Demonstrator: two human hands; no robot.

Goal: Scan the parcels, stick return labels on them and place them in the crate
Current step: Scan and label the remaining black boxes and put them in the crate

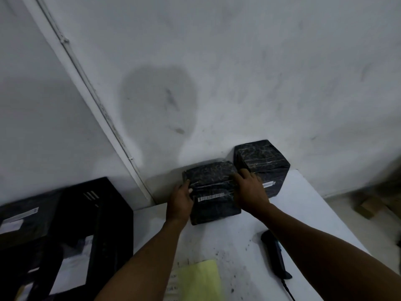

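Observation:
A black wrapped parcel with a white barcode strip stands at the far side of the white table, against the wall. My left hand grips its left side and my right hand grips its right side, fingers curled over the top edge. A second black parcel with its own barcode strip stands just behind and to the right, partly hidden by my right hand. A black handheld scanner lies on the table by my right forearm. A yellow-green label sheet lies at the table's near edge.
A black crate sits to the left of the table, with labelled dark parcels inside. A grey wall rises right behind the parcels. Cardboard scraps lie on the floor at the far right.

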